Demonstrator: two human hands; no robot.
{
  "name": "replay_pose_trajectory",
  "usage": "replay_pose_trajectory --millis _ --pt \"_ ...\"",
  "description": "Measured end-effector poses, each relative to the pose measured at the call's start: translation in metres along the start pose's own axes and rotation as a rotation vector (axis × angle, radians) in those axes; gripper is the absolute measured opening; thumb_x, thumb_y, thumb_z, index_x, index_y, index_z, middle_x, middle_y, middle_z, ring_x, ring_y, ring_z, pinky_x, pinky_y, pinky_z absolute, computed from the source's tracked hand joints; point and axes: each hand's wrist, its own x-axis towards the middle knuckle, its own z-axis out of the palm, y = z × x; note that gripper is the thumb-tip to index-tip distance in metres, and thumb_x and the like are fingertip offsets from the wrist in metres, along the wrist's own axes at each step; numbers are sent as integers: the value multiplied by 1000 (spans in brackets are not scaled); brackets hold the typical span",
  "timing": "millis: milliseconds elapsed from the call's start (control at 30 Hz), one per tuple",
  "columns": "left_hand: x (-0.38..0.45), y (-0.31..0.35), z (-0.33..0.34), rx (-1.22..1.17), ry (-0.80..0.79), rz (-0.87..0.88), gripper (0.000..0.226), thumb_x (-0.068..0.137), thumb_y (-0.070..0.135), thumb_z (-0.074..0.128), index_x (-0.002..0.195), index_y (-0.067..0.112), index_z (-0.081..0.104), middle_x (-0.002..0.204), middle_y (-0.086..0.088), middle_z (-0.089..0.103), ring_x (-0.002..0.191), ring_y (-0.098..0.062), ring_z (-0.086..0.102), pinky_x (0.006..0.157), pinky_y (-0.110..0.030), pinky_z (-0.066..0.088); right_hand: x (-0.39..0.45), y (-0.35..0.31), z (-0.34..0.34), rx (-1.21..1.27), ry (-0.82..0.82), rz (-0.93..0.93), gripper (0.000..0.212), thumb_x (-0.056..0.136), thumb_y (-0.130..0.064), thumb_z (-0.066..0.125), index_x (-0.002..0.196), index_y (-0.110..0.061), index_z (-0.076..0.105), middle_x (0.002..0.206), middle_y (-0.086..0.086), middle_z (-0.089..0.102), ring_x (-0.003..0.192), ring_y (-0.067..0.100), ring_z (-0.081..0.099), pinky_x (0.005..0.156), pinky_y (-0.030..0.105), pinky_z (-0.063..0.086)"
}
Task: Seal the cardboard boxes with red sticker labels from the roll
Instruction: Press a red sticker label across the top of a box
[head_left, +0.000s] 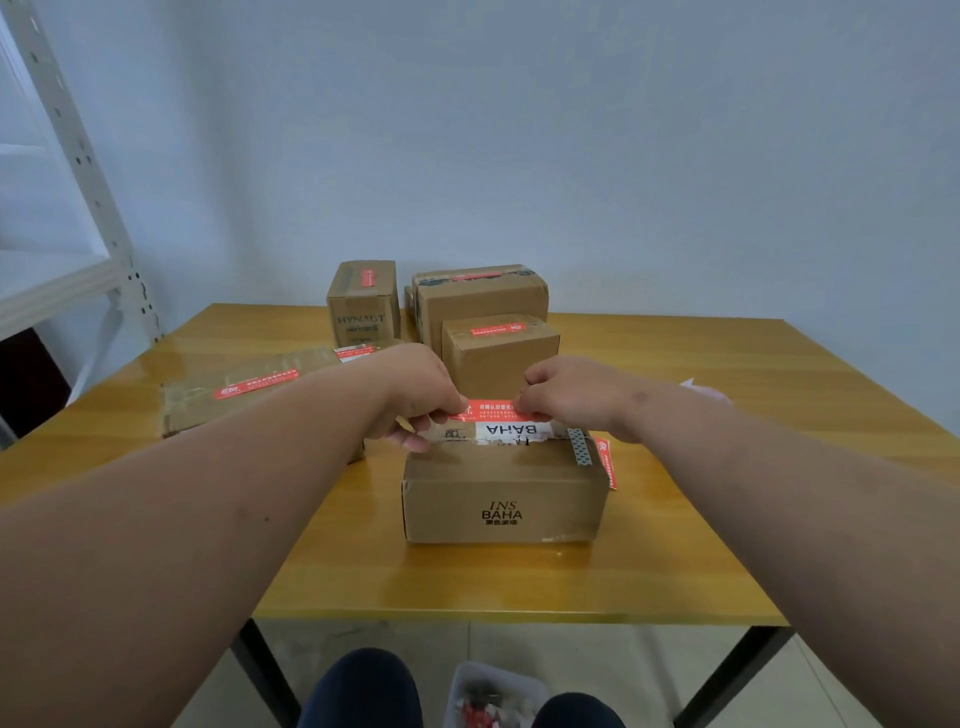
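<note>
A cardboard box (504, 491) printed "INS BAHA" stands in the middle of the table. Both hands hold one red sticker label (491, 409) stretched just above the far part of the box top. My left hand (423, 395) pinches its left end, my right hand (566, 397) pinches its right end. Another red label (607, 462) runs down the box's right side. The roll is not visible on the table.
Three labelled boxes (480, 301) stand at the back of the wooden table (467, 577). A flat labelled box (244, 395) lies at the left. A white metal shelf (78, 208) is at the far left. A small bin (493, 696) sits on the floor between my knees.
</note>
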Motion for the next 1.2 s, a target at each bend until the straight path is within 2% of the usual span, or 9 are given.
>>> replay_pose_trajectory --millis 133,300,433,533,600,667,1000,1133,1200 --pt "6 -1 2 90 -15 -31 12 89 19 69 88 7 67 76 -6 57 63 -15 48 46 -24 47 4 1 1 -100 -29 27 25 95 -26 56 70 -19 56 80 0 55 80 18 52 62 28 37" --pt "12 0 6 151 -20 -42 12 88 19 70 85 8 66 71 -4 56 59 -14 47 47 -21 43 9 3 6 -193 -37 61 22 91 -26 56 88 -7 66 87 5 59 79 18 53 65 29 40" --pt "17 1 9 207 0 -36 15 85 21 70 78 10 63 73 -4 56 63 -15 50 50 -24 43 15 2 7 -236 -47 79 21 91 -26 55 77 -11 59 79 3 54 76 18 50 61 28 38" --pt "18 2 12 238 17 -21 15 87 22 70 92 10 62 82 -5 57 70 -16 53 52 -23 45 20 1 9 -336 -64 96 19 92 -30 51 80 -18 58 80 -2 55 85 19 53 76 33 42" --pt "20 2 14 238 12 -19 19 87 21 69 100 10 61 86 -6 56 73 -16 53 53 -24 46 22 1 10 -425 -73 112 16 92 -34 48 88 -22 59 82 -5 53 92 21 51 86 39 36" --pt "22 1 15 228 2 -31 19 86 19 70 99 10 60 87 -6 57 74 -17 54 55 -24 47 23 1 12 -465 -85 117 18 92 -36 46 92 -23 59 83 -6 53 95 21 50 87 41 31" --pt "30 -3 16 197 -7 -59 17 84 18 72 91 12 58 88 -8 60 76 -18 57 54 -24 45 28 -1 13 -495 -107 135 21 90 -34 48 74 -21 52 79 -5 52 90 22 50 96 45 33" --pt "31 -4 16 198 -10 -58 17 83 18 72 84 13 56 88 -8 60 76 -18 57 55 -24 46 28 -4 13 -510 -122 154 21 89 -33 49 74 -21 53 78 -4 53 85 21 50 96 45 36" --pt "31 -4 16 202 -13 -56 17 83 18 72 84 14 56 89 -8 60 77 -18 57 56 -24 46 28 -5 13 -499 -135 155 21 89 -33 49 72 -20 53 77 -3 53 81 21 50 90 41 39"
